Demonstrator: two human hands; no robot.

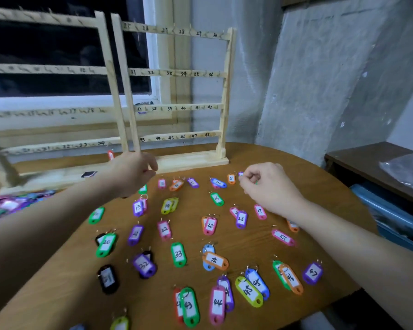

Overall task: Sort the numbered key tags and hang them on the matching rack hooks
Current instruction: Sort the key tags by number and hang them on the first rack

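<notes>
Right hand (pixel 270 186) is hovering near the far edge of the surface (pixel 320 177), fingers (pixel 248 177) curled and pinching a small purple tag (pixel 240 174) just beside the orange tag marked 8 (pixel 231 178); something small and green is poking out by the knuckles, too small to tell. Left hand (pixel 134 173) is reaching toward the base of the right rack (pixel 177 91), fingers loosely curled, holding nothing that is showing. The left rack (pixel 45 70) is standing beside it along the far edge, blurred, with a red tag (pixel 111 155) hanging from its bottom rail. Many numbered tags are lying spread in rows across the surface, from a green tag marked 16 (pixel 216 199) down to a green tag marked 43 (pixel 189 306) at the near edge.
</notes>
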